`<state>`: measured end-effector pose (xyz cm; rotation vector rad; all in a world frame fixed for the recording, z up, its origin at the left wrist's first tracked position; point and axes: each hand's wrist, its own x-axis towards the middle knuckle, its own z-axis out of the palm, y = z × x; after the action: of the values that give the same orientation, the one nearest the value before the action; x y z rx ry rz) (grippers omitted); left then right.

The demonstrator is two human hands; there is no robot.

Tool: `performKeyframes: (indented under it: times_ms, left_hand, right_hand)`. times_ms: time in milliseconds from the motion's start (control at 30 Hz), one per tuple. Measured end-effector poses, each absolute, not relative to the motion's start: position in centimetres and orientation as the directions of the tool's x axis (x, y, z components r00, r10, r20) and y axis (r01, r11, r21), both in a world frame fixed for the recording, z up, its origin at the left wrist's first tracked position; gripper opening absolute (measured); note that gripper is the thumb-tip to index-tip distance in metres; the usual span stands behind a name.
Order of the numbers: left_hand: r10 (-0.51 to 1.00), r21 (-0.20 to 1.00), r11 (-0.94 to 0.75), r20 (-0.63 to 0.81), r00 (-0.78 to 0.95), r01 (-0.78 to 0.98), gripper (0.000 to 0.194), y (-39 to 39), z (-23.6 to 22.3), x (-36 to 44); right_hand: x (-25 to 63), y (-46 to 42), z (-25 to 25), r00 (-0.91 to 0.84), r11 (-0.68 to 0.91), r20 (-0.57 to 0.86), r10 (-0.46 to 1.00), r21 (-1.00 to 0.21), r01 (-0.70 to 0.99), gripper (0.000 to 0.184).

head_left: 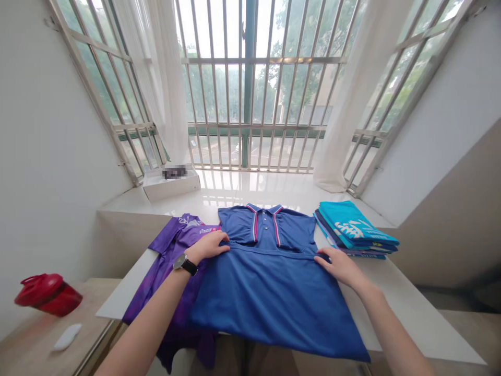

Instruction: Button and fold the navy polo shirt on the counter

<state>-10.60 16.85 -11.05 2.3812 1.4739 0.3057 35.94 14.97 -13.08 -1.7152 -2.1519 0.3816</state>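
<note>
A blue polo shirt (270, 277) with red and white collar stripes lies on the white table (407, 303), its lower part folded up over the chest. My left hand (209, 245), with a black wristwatch, pinches the fold's left corner. My right hand (338, 263) rests with its fingers down on the fold's right corner, thumb tucked at the cloth edge. Under the polo's left side lies a purple shirt (172, 271), hanging over the table's front edge.
A stack of folded shirts (354, 230), turquoise on top, sits at the table's right rear. A white box (170, 183) stands on the window ledge. A red lidded bottle (47, 295) and a small white object (67, 337) lie on the wooden surface at left.
</note>
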Motion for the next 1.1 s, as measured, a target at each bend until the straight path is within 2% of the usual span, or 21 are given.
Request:
performKeyframes:
  times_ms: [167, 300, 500, 667, 767, 933, 1000, 1100]
  left_hand:
    - [0.914, 0.492, -0.388, 0.096, 0.395, 0.779, 0.024, 17.0, -12.8, -11.5]
    - [0.932, 0.522, -0.356, 0.132, 0.339, 0.775, 0.024, 16.5, -13.2, -11.5]
    - [0.923, 0.55, -0.37, 0.13, 0.361, 0.748, 0.017, 15.9, -12.3, -11.2]
    - [0.922, 0.581, -0.368, 0.127, 0.365, 0.726, 0.014, 15.8, -12.1, -11.4]
    - [0.923, 0.521, -0.369, 0.109, 0.369, 0.769, 0.011, 15.8, -12.1, -11.4]
    - [0.911, 0.251, -0.412, 0.151, 0.385, 0.876, 0.014, 15.1, -9.9, -9.1]
    - [0.881, 0.19, -0.469, 0.176, 0.44, 0.863, 0.016, 14.9, -8.2, -6.4]
    - [0.788, 0.163, -0.614, 0.187, 0.587, 0.773, 0.017, 15.2, -6.3, -0.8]
  right_hand:
    - [36.1, 14.8, -13.0, -0.171, 0.183, 0.066, 0.983, -0.402, 0.897, 0.036]
    - [36.5, 15.3, -12.8, -0.222, 0.203, 0.021, 0.975, -0.489, 0.848, 0.032]
    - [36.7, 15.7, -12.9, -0.255, 0.204, -0.007, 0.967, -0.577, 0.791, 0.033]
    - [36.6, 16.0, -11.9, -0.213, 0.144, -0.024, 0.977, -0.663, 0.735, 0.046]
    - [36.4, 16.3, -12.2, -0.22, 0.134, -0.033, 0.975, -0.703, 0.698, 0.053]
    - [36.4, 16.2, -13.7, -0.222, 0.165, 0.009, 0.975, -0.696, 0.699, 0.052]
    - [36.4, 16.0, -14.1, -0.211, 0.169, 0.028, 0.977, -0.702, 0.692, 0.05]
    - [36.1, 15.7, -14.5, -0.179, 0.174, 0.07, 0.981, -0.721, 0.67, 0.047]
